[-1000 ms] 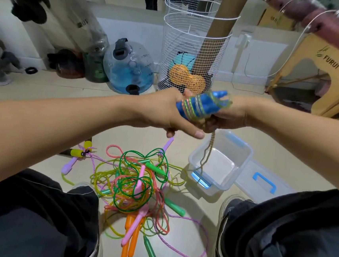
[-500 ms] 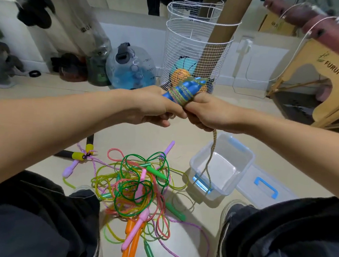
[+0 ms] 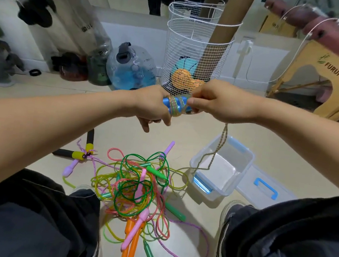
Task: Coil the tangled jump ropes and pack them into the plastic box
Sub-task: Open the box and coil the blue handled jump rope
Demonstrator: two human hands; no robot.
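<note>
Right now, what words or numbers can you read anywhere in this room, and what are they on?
"FURUI": printed on the light wooden stool at the right.
Scale marks on the clear blue water jug: they end in "KG", numbers too blurred.
Dark labels on the clear plastic bags at the left: blurred, unreadable.

floor (image 3: 184, 134) — tangled ropes (image 3: 136, 187) | plastic box (image 3: 221, 170) | lid (image 3: 266, 188) beside it | wire basket (image 3: 196, 54)

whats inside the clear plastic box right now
No coiled rope lies in the plastic box; its pale bottom shows bare. Only a loose strand hanging from the blue handles crosses its opening. The near inside wall is hidden by the rim and blue latch.
</note>
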